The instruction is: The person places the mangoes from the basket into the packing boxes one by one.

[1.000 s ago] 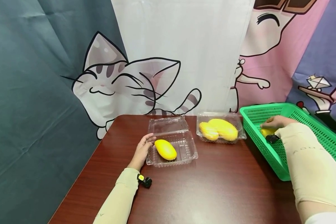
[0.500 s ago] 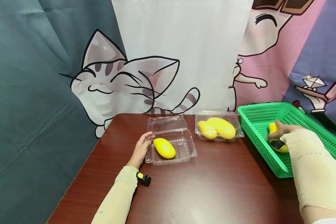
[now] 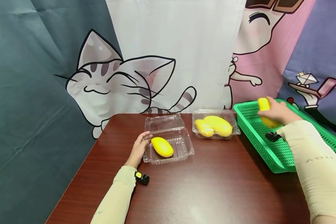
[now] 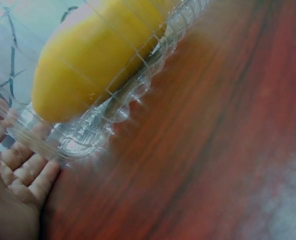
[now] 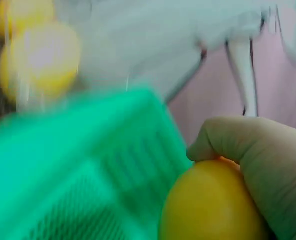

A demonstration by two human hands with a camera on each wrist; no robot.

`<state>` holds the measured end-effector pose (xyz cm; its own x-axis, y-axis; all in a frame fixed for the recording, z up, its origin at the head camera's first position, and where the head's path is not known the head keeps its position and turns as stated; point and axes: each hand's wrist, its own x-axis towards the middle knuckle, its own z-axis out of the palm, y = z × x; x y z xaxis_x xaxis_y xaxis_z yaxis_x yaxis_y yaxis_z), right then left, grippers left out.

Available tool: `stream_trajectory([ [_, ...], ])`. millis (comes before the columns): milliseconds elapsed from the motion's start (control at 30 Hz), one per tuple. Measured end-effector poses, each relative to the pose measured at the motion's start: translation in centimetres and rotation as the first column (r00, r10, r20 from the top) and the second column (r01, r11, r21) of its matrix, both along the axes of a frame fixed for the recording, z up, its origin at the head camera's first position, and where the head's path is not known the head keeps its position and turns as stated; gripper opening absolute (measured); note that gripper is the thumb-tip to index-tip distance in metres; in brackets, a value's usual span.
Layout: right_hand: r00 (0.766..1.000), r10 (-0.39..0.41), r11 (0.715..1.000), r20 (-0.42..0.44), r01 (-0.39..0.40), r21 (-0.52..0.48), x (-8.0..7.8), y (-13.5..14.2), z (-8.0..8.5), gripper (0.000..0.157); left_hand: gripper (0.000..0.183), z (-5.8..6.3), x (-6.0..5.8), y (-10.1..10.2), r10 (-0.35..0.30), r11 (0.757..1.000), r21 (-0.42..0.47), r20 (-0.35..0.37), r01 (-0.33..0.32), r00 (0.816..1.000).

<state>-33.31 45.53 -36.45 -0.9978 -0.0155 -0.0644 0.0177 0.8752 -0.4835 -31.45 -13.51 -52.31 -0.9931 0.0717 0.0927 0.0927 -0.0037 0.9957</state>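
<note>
With its thumb and fingers round a yellow mango [image 3: 264, 105], my right hand [image 3: 281, 111] is over the green basket [image 3: 250, 141]. The right wrist view shows the thumb on top of this mango [image 5: 208, 205]. On the table's left part sits a clear plastic clamshell box [image 3: 182, 144], its lid [image 3: 163, 123] folded back. One mango [image 3: 162, 147] lies in its left side. My left hand [image 3: 137, 149] touches the box's left wall, and in the left wrist view its fingers [image 4: 35, 172] lie extended against the ribbed plastic.
A second clear box [image 3: 235, 129], lid down, stands at the back between the open box and the basket, with yellow mangoes [image 3: 218, 126] inside. Behind the brown table [image 3: 212, 177] hangs a cloth backdrop [image 3: 207, 46] with cartoon cats.
My right hand has lifted a mango up from the basket floor, after reaching down among the basket's contents. My left hand stays at the open box. The head view has shifted slightly to the right.
</note>
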Motion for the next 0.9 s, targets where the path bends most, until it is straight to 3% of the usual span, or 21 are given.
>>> stream_trajectory([
  [200,0.988,0.078,0.995,-0.133,-0.069,0.071,-1.0,-7.9,3.0,0.106,0.044,0.0,0.0,-0.1,0.003,1.0,-0.022,-0.01,-0.003,1.0],
  [400,0.967,0.198,0.979,-0.163,-0.187,0.082,-0.6,-16.3,3.6,0.106,0.044,-0.1,-0.1,0.0,-0.005,1.0,-0.015,-0.017,0.005,1.0],
  [467,0.958,0.233,0.972,-0.165,-0.224,0.074,-0.3,-19.0,3.4,0.104,0.045,0.7,0.4,0.0,-0.021,1.0,-0.017,-0.008,0.021,1.0],
  [633,0.933,0.322,0.946,-0.161,-0.321,0.037,0.5,-24.8,1.8,0.103,0.047,1.0,0.3,-0.1,-0.047,0.999,-0.013,0.019,0.047,0.999],
  [700,0.922,0.358,0.933,-0.15,-0.357,0.033,0.9,-26.8,0.9,0.103,0.046,0.2,-0.2,-0.2,-0.039,0.999,-0.007,0.016,0.039,0.999],
  [900,0.897,0.432,0.902,-0.093,-0.429,0.052,2.1,-31.8,-2.4,0.099,0.044,0.0,-0.2,-0.1,-0.011,1.0,-0.022,-0.021,0.011,1.0],
])
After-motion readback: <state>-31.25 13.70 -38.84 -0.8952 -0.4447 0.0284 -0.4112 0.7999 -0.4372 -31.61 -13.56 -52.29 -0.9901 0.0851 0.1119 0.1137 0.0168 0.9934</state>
